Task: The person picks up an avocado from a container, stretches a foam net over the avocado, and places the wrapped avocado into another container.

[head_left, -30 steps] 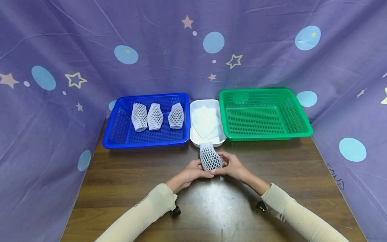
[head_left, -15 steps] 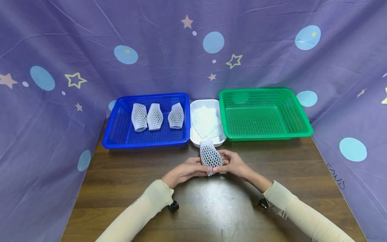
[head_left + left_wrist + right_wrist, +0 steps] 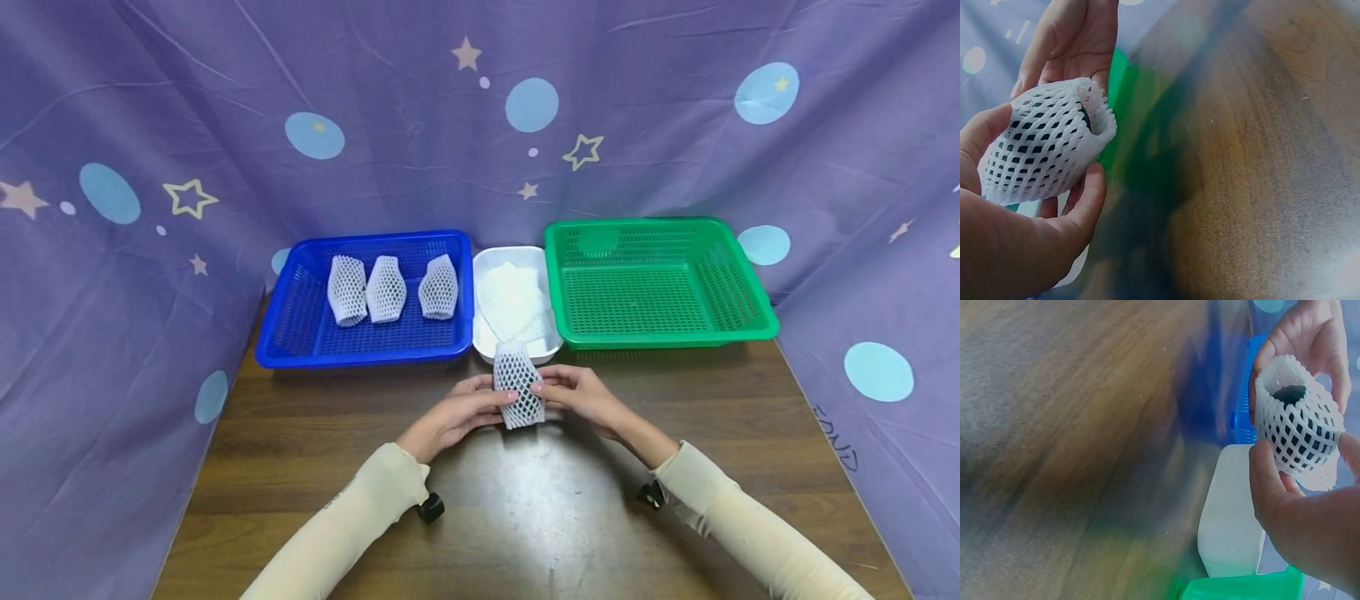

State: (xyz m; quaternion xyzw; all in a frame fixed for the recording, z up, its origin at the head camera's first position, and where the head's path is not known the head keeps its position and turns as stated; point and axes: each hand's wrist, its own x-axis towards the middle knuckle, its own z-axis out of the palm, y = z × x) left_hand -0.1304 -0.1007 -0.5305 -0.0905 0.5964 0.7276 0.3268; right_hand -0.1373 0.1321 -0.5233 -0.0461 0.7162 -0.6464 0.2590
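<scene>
Both hands hold a white foam fruit net over the wooden table, just in front of the white tray. The left hand grips its left side, thumb on top and fingers beneath. On the opposite side the right hand pinches it the same way. Through the mesh a dark rounded thing shows inside the net; its kind cannot be told. The net's near end gapes in the left wrist view, where the dark thing sits behind the rim. Its far end narrows over the tray's front edge.
A blue basket at back left bears 3 filled foam nets. Flat foam nets lie in the white tray. To its right stands a green basket. A purple curtain surrounds the table.
The net's near end now reaches below the thumbs, and both hands have shifted up to its middle. The net has moved slightly away from the person, towards the tray.
</scene>
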